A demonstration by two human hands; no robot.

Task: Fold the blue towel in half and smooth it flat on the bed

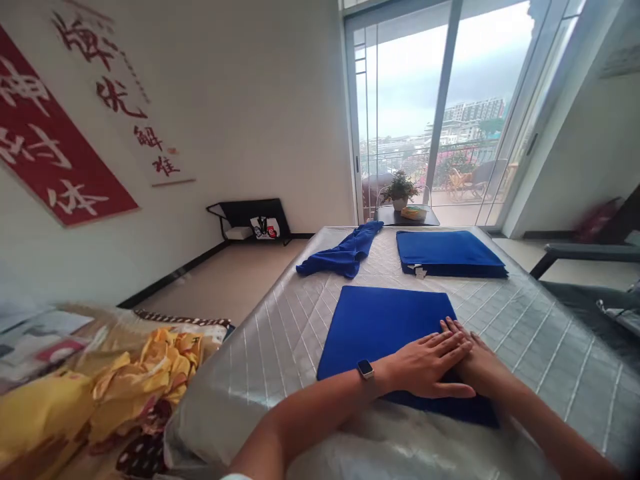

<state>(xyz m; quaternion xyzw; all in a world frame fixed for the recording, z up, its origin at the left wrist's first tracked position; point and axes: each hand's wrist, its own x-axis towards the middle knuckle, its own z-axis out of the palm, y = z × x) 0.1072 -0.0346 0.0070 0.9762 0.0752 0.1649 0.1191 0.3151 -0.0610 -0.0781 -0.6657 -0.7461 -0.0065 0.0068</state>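
A flat blue cloth square [377, 327] lies in front of me on the silvery quilted mattress [280, 333]. My left hand [430, 365], with a watch [365, 369] on its wrist, rests across the back of my right hand [480, 360]. Both hands are flat with fingers stretched out, near the right edge of the cloth. Part of my right hand is hidden under the left. Farther back sits a neat stack of blue cloths [447, 248] with small white tags at its front edge. To its left is a crumpled blue cloth [345, 252].
Yellow patterned bedding [145, 373] is heaped at the lower left. Beyond the mattress, a small table [385, 217] holds a potted plant [399, 190] before a glass sliding door. A black chair [590, 253] stands at right, and a black bench [250, 217] by the wall.
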